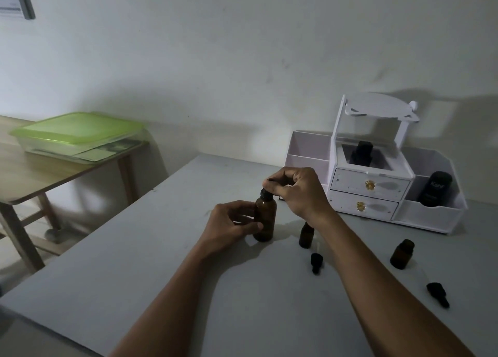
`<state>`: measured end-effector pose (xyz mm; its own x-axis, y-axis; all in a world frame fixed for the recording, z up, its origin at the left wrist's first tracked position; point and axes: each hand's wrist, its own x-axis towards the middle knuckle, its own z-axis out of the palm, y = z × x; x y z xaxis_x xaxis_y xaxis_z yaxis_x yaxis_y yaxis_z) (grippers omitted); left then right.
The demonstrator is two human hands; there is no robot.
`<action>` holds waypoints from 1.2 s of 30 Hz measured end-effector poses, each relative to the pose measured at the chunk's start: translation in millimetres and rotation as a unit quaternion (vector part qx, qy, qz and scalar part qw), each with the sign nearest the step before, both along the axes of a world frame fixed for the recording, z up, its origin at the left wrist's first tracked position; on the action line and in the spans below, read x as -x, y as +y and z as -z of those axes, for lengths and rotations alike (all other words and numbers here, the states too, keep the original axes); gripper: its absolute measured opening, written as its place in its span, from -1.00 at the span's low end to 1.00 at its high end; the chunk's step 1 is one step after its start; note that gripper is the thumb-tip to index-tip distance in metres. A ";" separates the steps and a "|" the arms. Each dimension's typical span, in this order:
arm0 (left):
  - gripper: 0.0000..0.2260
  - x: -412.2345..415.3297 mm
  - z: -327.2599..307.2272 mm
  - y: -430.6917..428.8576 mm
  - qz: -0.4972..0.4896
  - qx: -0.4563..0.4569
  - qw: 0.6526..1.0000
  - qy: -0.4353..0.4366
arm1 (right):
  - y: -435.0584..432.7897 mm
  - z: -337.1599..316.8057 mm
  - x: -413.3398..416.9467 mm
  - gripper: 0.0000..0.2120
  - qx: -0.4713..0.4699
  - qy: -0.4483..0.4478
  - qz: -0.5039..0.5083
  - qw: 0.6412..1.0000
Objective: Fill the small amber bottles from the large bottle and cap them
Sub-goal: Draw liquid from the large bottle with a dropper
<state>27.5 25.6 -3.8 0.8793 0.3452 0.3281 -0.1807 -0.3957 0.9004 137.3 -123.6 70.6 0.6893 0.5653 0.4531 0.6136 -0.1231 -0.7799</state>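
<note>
The large amber bottle (265,216) stands upright on the grey table (134,262). My left hand (231,224) grips its body from the left. My right hand (296,192) pinches the black cap (265,193) on its neck from above. One small amber bottle (305,236) stands open just right of it, partly behind my right forearm. A second small amber bottle (402,253) stands open farther right. Two black dropper caps lie on the table: one (315,262) near the first small bottle, the other (438,294) at the right front.
A white organizer (372,192) with two drawers stands at the back right, holding a dark bottle (435,188) in its right bin and another dark item (361,153) in the middle. A wooden side table (40,173) at left carries a green-lidded box (78,133).
</note>
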 end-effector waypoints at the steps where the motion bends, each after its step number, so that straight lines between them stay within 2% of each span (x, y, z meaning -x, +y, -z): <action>1: -0.66 0.1 -0.1 0.0 0.000 0.000 1.000 0.000 | -0.4 -0.1 0.1 -0.93 -0.004 0.003 0.000 1.000; 10: -0.66 1.1 0.9 0.2 0.000 0.006 1.000 0.005 | -3.6 -3.9 2.5 -0.94 -0.020 0.036 -0.006 0.999; 19: -0.58 2.5 2.3 -3.1 -0.015 0.015 1.000 0.006 | -15.1 -43.0 6.0 -0.97 -0.102 0.019 -0.009 0.995; 22: -0.52 8.3 -5.2 -12.7 -0.102 -0.032 0.993 -0.047 | -24.1 -67.6 6.6 -0.95 -0.140 0.002 -0.002 0.990; 24: -0.61 16.2 -13.2 -24.9 -0.172 -0.053 0.977 -0.113 | -35.1 -82.2 5.4 -0.96 -0.180 0.008 0.002 0.984; 27: -0.82 25.1 -23.2 -51.2 -0.173 -0.052 0.969 -0.167 | -56.4 -92.0 -0.9 -0.94 -0.219 0.026 0.006 0.975; 30: -0.86 21.1 -25.1 -79.1 -0.094 -0.024 0.989 -0.110 | -77.3 -87.1 -9.1 -0.88 -0.220 0.036 0.012 0.975; 32: -0.77 12.5 -22.5 -93.2 -0.052 -0.012 0.997 -0.047 | -85.8 -77.7 -13.0 -0.91 -0.209 0.043 0.019 0.977; 36: -0.56 -7.1 -10.7 -104.3 -0.054 -0.029 0.998 0.033 | -89.8 -55.5 -21.0 -0.94 -0.186 0.073 0.020 0.980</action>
